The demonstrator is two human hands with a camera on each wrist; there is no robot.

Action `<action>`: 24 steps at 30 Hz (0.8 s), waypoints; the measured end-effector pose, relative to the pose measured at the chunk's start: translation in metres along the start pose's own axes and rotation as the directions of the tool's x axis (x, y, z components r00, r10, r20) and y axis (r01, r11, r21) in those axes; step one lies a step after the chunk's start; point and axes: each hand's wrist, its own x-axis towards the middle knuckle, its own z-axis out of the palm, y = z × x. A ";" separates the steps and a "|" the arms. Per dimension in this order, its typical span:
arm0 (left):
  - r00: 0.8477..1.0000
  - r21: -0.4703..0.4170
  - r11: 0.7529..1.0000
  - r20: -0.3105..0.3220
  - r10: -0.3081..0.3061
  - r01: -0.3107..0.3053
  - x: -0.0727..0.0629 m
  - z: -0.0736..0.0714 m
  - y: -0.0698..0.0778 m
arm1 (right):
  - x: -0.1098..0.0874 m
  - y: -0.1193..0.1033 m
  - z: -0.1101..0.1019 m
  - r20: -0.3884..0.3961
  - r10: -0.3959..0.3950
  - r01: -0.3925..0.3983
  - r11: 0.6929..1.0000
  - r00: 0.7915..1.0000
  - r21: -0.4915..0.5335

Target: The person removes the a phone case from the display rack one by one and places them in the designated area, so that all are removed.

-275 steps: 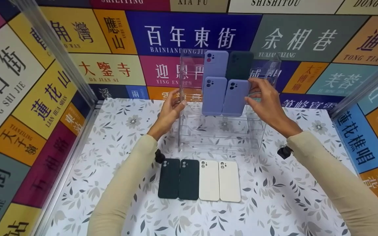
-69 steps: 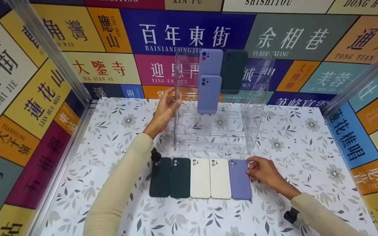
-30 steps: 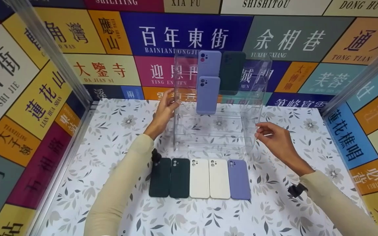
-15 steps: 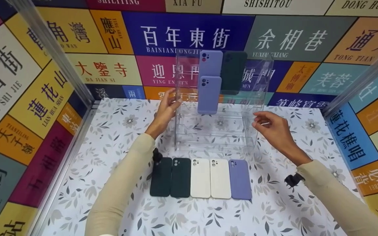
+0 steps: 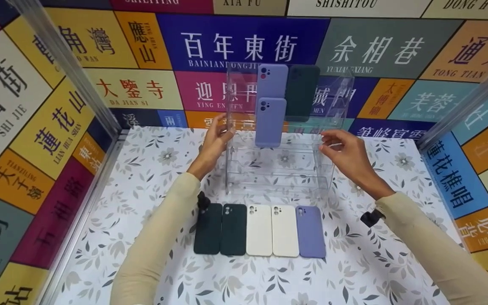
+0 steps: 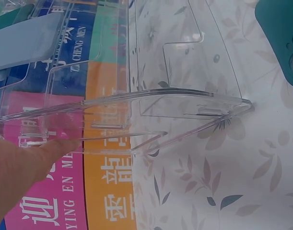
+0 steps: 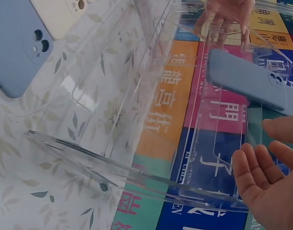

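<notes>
On the table stands a clear tiered display stand (image 5: pixel 328 183), its left side panel gripped by my left hand (image 5: pixel 211 148). In the left wrist view that hand (image 6: pixel 21 175) lies along the panel's edge. Two lilac phone cases lean on the stand, an upper one (image 5: pixel 274 80) and a lower one (image 5: pixel 270 123). Beside the upper one is a dark green phone case (image 5: pixel 303 91). My right hand (image 5: pixel 347 154) is at the stand's right side, with fingers loosely bent. The right wrist view shows this hand (image 7: pixel 273 184) holding nothing, close to the lower lilac case (image 7: pixel 244 79).
In front of the stand lies a row of phone cases: two dark green (image 5: pixel 233 231), two cream (image 5: pixel 259 231) and one lilac (image 5: pixel 311 232). Flower-patterned paper (image 5: pixel 210 279) covers the table. Sign-patterned walls (image 5: pixel 248 46) enclose the back and sides.
The lower right lilac phone case has gone from the stand to the row's right end. My right hand let go of it and rose to the stand; my left hand stayed put.
</notes>
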 end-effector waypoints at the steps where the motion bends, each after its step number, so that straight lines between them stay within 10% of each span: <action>1: 1.000 -0.001 1.000 0.000 0.000 0.000 0.000 0.000 0.000 | 0.002 -0.001 0.001 0.001 0.002 -0.002 1.000 1.000 0.006; 24: 0.999 0.017 0.999 -0.005 0.035 -0.035 0.000 0.000 -0.002 | 0.047 -0.026 0.031 0.044 -0.048 0.043 0.994 0.998 0.103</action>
